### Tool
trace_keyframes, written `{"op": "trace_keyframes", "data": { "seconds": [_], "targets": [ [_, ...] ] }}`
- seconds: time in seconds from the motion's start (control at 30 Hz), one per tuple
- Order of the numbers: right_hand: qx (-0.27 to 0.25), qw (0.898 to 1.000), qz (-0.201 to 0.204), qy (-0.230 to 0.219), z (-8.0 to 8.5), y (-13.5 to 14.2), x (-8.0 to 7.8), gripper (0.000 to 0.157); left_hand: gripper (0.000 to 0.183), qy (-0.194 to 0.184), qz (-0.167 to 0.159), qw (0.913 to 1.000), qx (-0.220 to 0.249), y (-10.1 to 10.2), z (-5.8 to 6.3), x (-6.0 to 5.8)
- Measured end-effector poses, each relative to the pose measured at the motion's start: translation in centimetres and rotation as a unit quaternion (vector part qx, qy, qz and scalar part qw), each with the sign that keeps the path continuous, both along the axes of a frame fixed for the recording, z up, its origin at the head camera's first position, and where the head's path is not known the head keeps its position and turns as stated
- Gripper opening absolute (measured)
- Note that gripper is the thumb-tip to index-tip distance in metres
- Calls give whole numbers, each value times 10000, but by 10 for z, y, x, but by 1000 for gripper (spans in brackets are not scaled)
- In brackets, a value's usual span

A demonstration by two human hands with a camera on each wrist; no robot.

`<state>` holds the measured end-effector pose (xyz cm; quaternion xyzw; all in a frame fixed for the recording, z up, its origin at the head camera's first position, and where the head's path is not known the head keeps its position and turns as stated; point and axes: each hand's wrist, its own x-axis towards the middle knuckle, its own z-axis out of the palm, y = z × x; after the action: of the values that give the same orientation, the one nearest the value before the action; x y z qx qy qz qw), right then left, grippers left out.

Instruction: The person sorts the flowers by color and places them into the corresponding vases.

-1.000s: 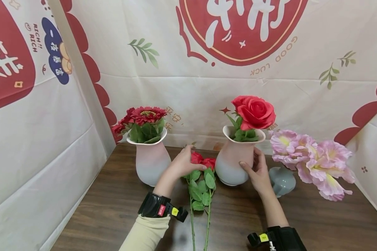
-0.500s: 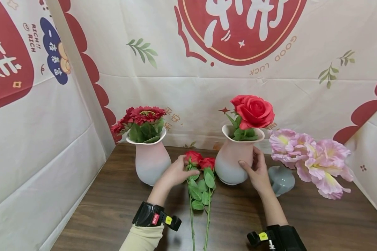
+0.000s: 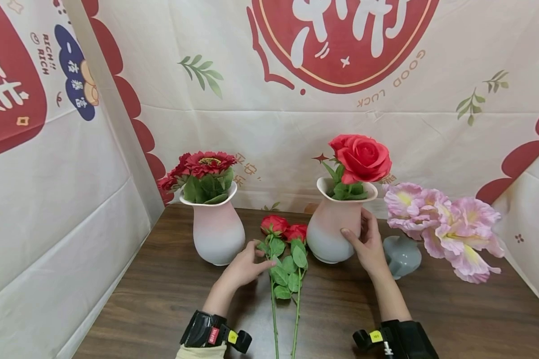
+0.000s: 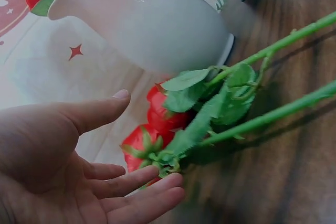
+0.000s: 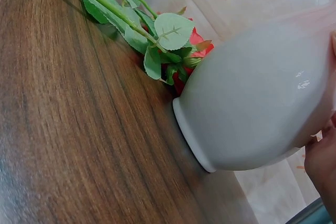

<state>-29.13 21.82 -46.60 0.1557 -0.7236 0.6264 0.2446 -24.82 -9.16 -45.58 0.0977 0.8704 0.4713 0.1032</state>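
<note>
Two red roses [image 3: 274, 224] with long green stems lie side by side on the table between two pink-and-grey vases. Beside their leaves, my left hand [image 3: 244, 268] has its fingers extended and thumb spread; in the left wrist view the palm [image 4: 42, 166] faces the rose heads with nothing in it. My right hand [image 3: 369, 249] holds the right-hand vase [image 3: 334, 232] at its side, thumb on the front and fingers reaching behind. That vase stands upright and bears a large red rose [image 3: 366, 159]. Its grey lower body [image 5: 252, 93] fills much of the right wrist view.
The left-hand vase [image 3: 215, 234] holds dark red daisy-like flowers [image 3: 211, 163]. At the right, a small blue-grey vase [image 3: 402, 257] carries pink-and-yellow blossoms [image 3: 449, 224] leaning right. A printed cloth [image 3: 296, 134] hangs behind the wooden table [image 3: 341, 319].
My left hand has drawn back from the rose heads, moving down and left beside the leaves. The right hand keeps its place on the vase.
</note>
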Motion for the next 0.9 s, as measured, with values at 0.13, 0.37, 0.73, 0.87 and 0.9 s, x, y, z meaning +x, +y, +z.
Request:
{"op": "trace_keyframes", "data": {
  "seconds": [0.13,0.37,0.73,0.87,0.9],
  "targets": [
    [20,10000,-1,-7,0,0,0,63,77,-167,45,9996,244,-2,-9,4],
    [27,10000,-59,-73,1,0,1,62,74,-846,-37,9837,1584,-3,-25,5],
    [-251,9996,145,18,0,-1,0,62,67,-1482,-60,9551,2566,-2,-40,11],
    [-277,9995,165,28,0,-2,0,63,61,-1588,-57,9493,2714,-1,-40,13],
    [-277,9995,166,26,0,-2,-1,63,59,-1595,-63,9488,2725,-1,-40,14]
  ]
}}
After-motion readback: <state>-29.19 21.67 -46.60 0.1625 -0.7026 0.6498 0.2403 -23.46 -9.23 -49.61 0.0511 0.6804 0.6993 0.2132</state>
